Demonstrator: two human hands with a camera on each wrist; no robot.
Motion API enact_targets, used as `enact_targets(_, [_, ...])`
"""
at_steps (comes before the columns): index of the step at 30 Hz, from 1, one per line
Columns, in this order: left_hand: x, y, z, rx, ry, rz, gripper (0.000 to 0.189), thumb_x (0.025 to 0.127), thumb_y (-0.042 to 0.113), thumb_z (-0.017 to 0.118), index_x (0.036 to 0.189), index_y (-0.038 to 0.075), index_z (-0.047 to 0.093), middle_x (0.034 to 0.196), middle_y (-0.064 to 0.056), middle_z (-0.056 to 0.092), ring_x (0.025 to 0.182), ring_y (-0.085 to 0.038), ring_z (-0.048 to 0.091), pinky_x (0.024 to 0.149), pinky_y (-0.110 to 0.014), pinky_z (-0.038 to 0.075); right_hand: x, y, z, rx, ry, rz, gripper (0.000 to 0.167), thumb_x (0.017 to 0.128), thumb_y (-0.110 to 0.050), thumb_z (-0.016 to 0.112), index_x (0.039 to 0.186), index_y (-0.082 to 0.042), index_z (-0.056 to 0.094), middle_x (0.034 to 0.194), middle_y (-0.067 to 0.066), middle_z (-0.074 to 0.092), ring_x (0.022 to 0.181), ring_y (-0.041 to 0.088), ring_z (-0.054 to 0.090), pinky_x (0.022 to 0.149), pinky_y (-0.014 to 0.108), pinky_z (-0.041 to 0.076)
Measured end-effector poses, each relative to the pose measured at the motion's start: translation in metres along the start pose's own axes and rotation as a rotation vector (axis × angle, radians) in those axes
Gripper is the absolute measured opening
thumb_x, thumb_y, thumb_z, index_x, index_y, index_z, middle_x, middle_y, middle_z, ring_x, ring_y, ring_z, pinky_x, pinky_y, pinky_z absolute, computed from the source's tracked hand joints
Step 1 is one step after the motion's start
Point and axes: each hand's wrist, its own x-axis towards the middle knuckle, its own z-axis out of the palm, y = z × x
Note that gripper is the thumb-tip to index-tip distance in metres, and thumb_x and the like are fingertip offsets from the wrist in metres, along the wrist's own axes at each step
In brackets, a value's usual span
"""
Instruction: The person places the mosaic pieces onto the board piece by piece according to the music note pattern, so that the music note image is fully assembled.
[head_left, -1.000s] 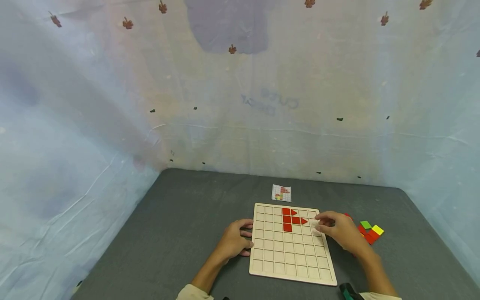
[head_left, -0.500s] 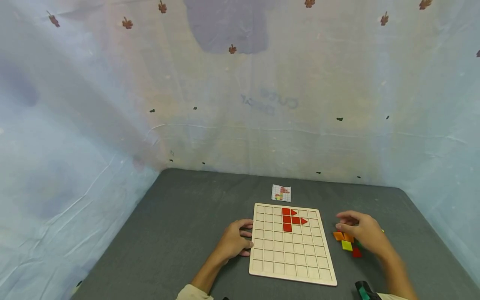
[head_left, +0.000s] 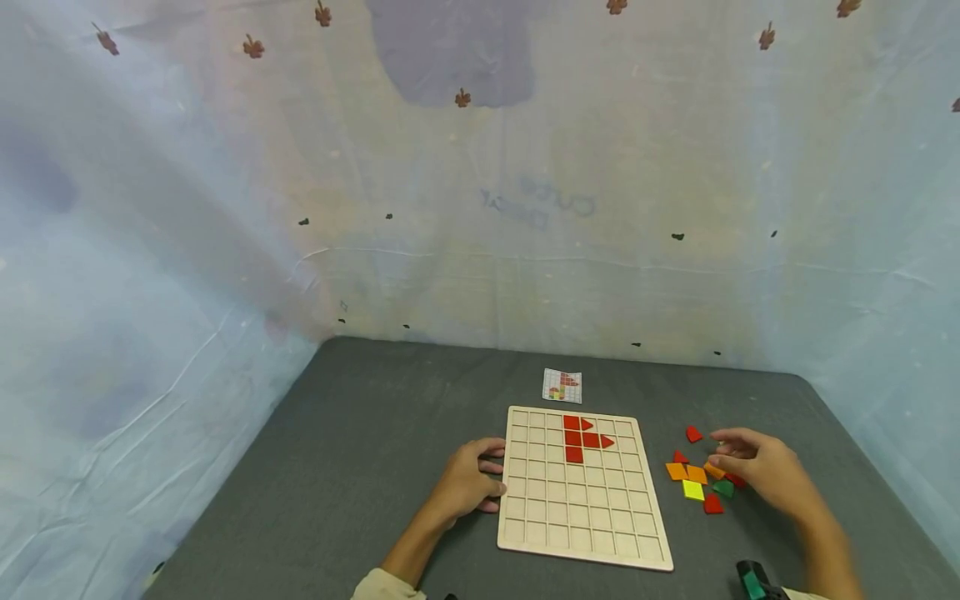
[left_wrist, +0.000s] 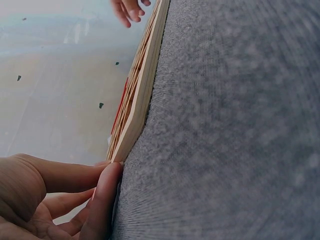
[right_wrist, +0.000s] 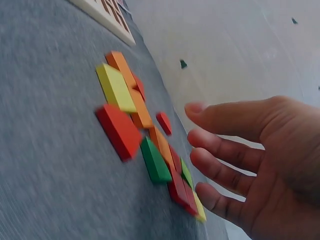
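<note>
A wooden grid board (head_left: 577,517) lies on the dark table, with several red tiles (head_left: 574,439) set in its upper middle. My left hand (head_left: 467,479) rests beside the board's left edge, its fingertips touching it; in the left wrist view the fingertips (left_wrist: 107,182) meet the board's edge. My right hand (head_left: 768,471) hovers over the right end of a loose group of coloured tiles, fingers relaxed and apart. Nothing is between them in the right wrist view. Near it lie orange tiles (head_left: 696,474), a yellow tile (head_left: 693,491), a green tile (head_left: 723,487) and red ones (head_left: 713,504).
Behind the board lies a small printed card (head_left: 562,386) with a coloured grid pattern. A red tile (head_left: 693,433) lies apart at the back of the loose group. A pale cloth backdrop (head_left: 480,292) stands behind the table.
My right hand has moved from the board's right edge over to the loose tiles and further right across them, uncovering more of them. The left hand and the board have stayed put.
</note>
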Motion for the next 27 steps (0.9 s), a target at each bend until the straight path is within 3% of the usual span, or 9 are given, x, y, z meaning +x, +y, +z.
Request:
enact_targets(7, [0.000, -0.001, -0.001, 0.001, -0.002, 0.003, 0.068, 0.081, -0.015, 0.076, 0.145, 0.000, 0.060, 0.133, -0.016, 0.063, 0.103, -0.025, 0.069, 0.056, -0.038, 0.065, -0.007, 0.017, -0.010, 0.010, 0.003, 0.025, 0.049, 0.099, -0.022, 0.077, 0.135, 0.008, 0.064, 0.105, 0.010, 0.073, 0.080, 0.007, 0.065, 0.064, 0.028, 0.056])
enact_targets(13, [0.000, 0.000, -0.001, -0.005, -0.014, 0.004, 0.068, 0.082, -0.016, 0.076, 0.145, -0.001, 0.059, 0.135, -0.017, 0.062, 0.103, -0.025, 0.069, 0.057, -0.039, 0.065, -0.011, 0.025, -0.016, 0.053, -0.053, 0.067, 0.052, 0.099, -0.014, 0.075, 0.140, 0.012, 0.058, 0.110, 0.014, 0.074, 0.083, 0.005, 0.066, 0.067, 0.029, 0.058])
enact_targets(27, [0.001, -0.001, -0.002, -0.019, -0.016, 0.005, 0.068, 0.081, -0.017, 0.075, 0.145, -0.001, 0.059, 0.135, -0.017, 0.062, 0.103, -0.025, 0.068, 0.058, -0.039, 0.065, -0.011, 0.031, -0.021, 0.064, -0.127, 0.131, 0.056, 0.097, -0.015, 0.077, 0.140, 0.014, 0.056, 0.102, 0.006, 0.071, 0.082, 0.012, 0.062, 0.066, 0.027, 0.054])
